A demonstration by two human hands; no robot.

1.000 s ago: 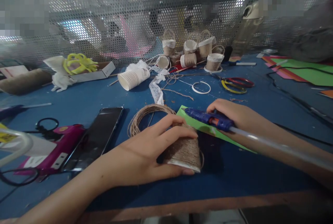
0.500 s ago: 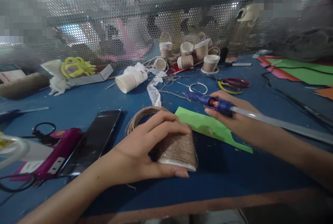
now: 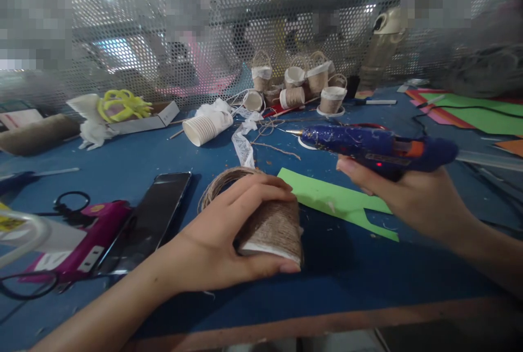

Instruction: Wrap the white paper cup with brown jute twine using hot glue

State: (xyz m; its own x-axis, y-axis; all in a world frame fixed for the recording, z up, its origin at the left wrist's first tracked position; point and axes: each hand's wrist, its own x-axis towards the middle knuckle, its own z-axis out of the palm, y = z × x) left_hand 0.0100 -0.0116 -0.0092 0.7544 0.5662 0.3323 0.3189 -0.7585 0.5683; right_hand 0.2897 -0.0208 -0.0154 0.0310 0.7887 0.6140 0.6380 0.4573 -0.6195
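My left hand (image 3: 245, 221) is wrapped round a paper cup (image 3: 275, 226) wound with brown twine, which lies on its side with its white rim toward me. A coil of twine (image 3: 216, 186) rests just behind that hand. In my right hand (image 3: 400, 194) is a blue glue gun (image 3: 359, 142), held above the table with its metal nozzle pointing left and a small red light glowing. A clear glue stick (image 3: 486, 159) sticks out of its back. Under and left of the gun lies a strip of green paper (image 3: 327, 196).
Several twine-wrapped cup baskets (image 3: 316, 78) stand at the back by the perforated metal screen (image 3: 229, 25). White paper cups (image 3: 200, 131) and lace ribbon (image 3: 243, 147) lie before them. At left are a phone (image 3: 145, 221) and a magenta power strip (image 3: 87, 232); coloured paper (image 3: 478, 109) lies far right.
My right hand has moved right and nearer, turning the glue gun so that its side shows. The twine-wrapped cup has turned slightly in my left hand, which stays nearly in place.
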